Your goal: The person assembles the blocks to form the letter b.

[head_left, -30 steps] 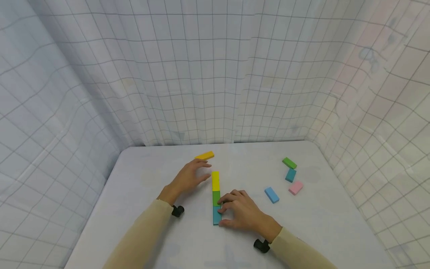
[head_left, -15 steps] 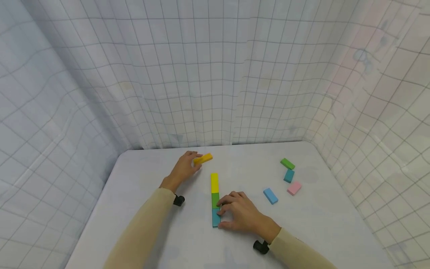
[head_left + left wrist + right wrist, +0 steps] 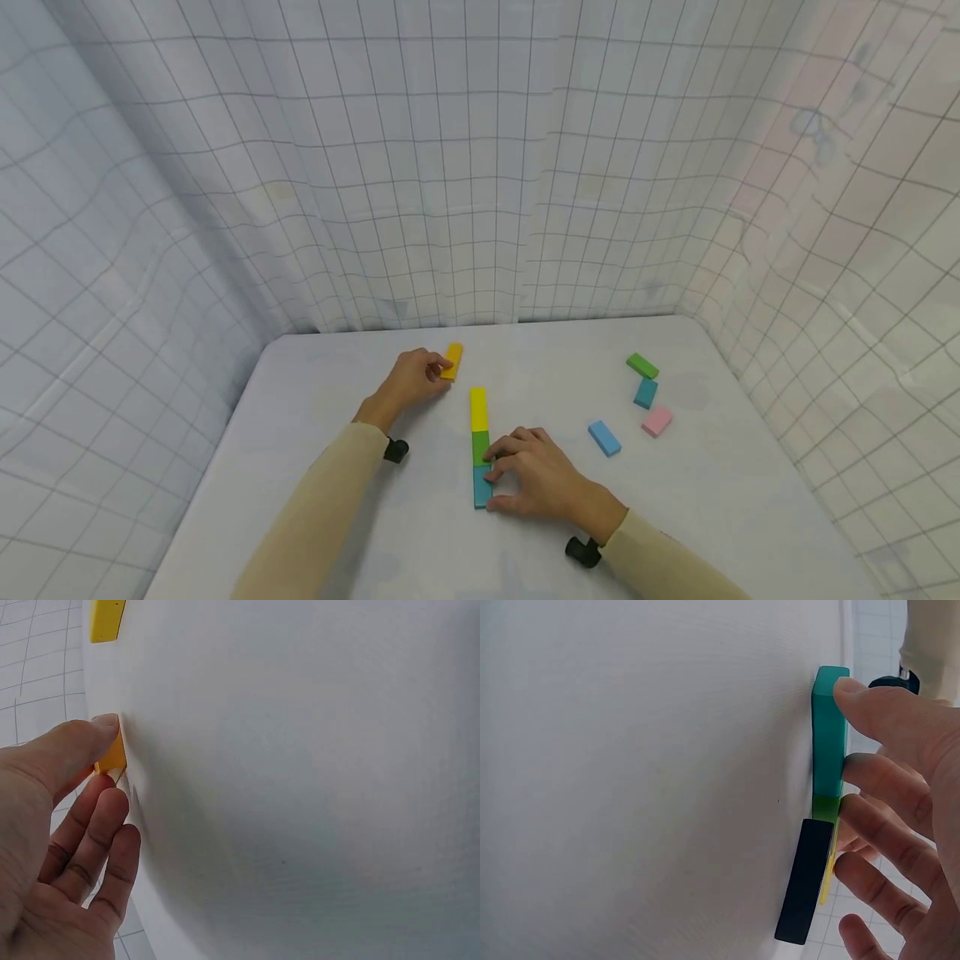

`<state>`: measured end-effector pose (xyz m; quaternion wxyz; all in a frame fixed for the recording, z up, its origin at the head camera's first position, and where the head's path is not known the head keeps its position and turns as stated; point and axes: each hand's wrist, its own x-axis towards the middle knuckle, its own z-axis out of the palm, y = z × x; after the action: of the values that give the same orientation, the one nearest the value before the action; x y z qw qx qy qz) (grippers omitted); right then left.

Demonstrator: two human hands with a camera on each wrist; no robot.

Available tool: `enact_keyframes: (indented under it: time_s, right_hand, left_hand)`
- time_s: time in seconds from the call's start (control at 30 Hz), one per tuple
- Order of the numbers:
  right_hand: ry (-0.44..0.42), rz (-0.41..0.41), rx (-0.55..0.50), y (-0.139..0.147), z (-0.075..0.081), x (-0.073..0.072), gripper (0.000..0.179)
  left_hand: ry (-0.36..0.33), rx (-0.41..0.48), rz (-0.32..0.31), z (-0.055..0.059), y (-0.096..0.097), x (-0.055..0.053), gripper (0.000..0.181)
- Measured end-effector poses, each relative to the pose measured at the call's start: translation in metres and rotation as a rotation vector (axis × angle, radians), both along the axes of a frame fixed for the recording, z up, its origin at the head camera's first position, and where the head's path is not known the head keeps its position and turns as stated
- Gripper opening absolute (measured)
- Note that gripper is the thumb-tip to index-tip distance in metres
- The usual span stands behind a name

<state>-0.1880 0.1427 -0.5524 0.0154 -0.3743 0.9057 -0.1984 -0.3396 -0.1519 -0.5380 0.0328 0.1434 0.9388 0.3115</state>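
With thumb and fingertips, my left hand [image 3: 412,379] pinches an orange-yellow block [image 3: 453,357] near the table's far side. The left wrist view shows the thumb over this block [image 3: 113,756]. A straight row runs down the middle: a yellow block [image 3: 478,408], a green block [image 3: 480,448] and a teal block [image 3: 482,493]. My right hand [image 3: 546,479] rests along the row's right side, thumb at the teal block's near end and loosely bent fingertips touching teal and green. A dark block [image 3: 805,885] beside the row appears in the right wrist view; my hand hides it from the head view.
Right of my right hand lie a light blue block [image 3: 604,437], a pink block [image 3: 657,421], a second teal block [image 3: 646,392] and a second green block [image 3: 642,365]. White gridded curtains [image 3: 442,208] surround the white table [image 3: 555,367] at the back and sides.
My left hand has reached the orange-yellow block, gripped it and turned it from lying nearly crosswise to pointing more away from me. The right hand stays at the row.
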Motion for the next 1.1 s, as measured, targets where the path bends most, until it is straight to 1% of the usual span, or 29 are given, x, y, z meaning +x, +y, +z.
enact_keyframes:
  time_s: [0.1,0.17,0.23,0.3,0.37,0.5,0.63,0.73,0.87,1.1]
  right_hand:
    - [-0.011,0.000,0.001,0.000,0.001,0.000,0.032]
    - [-0.017,0.003,0.004,0.000,0.000,0.000,0.033]
    - [-0.014,0.010,0.007,0.000,-0.001,0.000,0.033]
    - [-0.008,0.016,0.004,0.000,-0.002,0.000,0.034]
    - [-0.003,0.018,0.002,0.000,-0.003,0.000,0.033]
    - [0.002,0.012,0.002,0.001,-0.001,0.000,0.031]
    - [0.000,0.004,0.013,0.001,0.001,-0.002,0.031]
    - [-0.001,0.003,0.019,0.001,0.001,-0.002,0.032]
    - [0.003,0.008,0.015,0.001,0.000,-0.002,0.033]
    - [0.019,0.014,0.011,0.001,0.000,-0.002,0.033]
  left_hand:
    - [0.025,-0.009,-0.015,-0.001,-0.001,0.000,0.034]
    - [0.039,-0.029,-0.027,-0.003,-0.002,-0.001,0.040]
    - [0.044,-0.055,-0.046,-0.005,-0.003,-0.002,0.051]
    - [0.031,-0.068,-0.070,-0.007,-0.004,-0.004,0.062]
    - [0.021,-0.071,-0.103,-0.008,-0.004,-0.007,0.068]
    - [0.003,-0.074,-0.143,-0.008,-0.005,-0.013,0.071]
    - [-0.012,-0.099,-0.147,-0.010,-0.005,-0.020,0.070]
    - [-0.006,-0.107,-0.151,-0.011,-0.006,-0.021,0.070]
    - [0.014,-0.097,-0.146,-0.011,-0.006,-0.020,0.069]
    - [0.015,-0.061,-0.115,-0.007,-0.005,-0.017,0.069]
